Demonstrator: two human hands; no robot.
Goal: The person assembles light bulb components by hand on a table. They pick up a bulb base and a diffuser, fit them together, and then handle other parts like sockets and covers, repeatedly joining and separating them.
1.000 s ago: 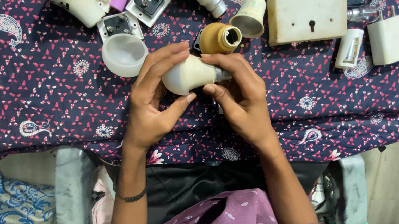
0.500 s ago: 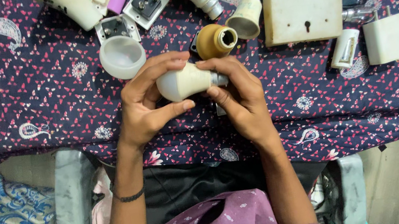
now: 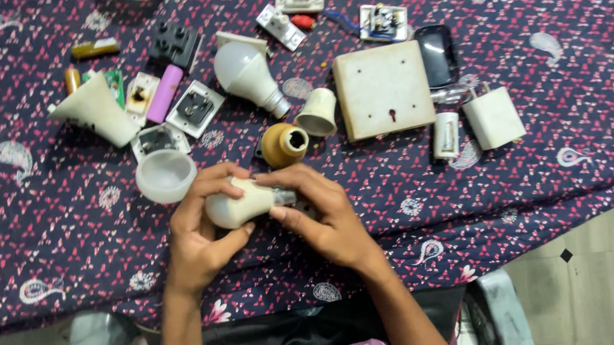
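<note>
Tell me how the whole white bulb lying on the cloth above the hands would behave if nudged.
The white bulb lies on its side, round dome and narrow metal base, so it would probably roll in a curve. It looks like light plastic, likely easy to shift. The patterned cloth should slow it somewhat.

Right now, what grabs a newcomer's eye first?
Both hands at centre: the left hand cups a cream bulb body while the right hand pinches its metal base. Just above lie a brown holder and a white dome. A square cream box sits right of them on the patterned cloth.
</note>
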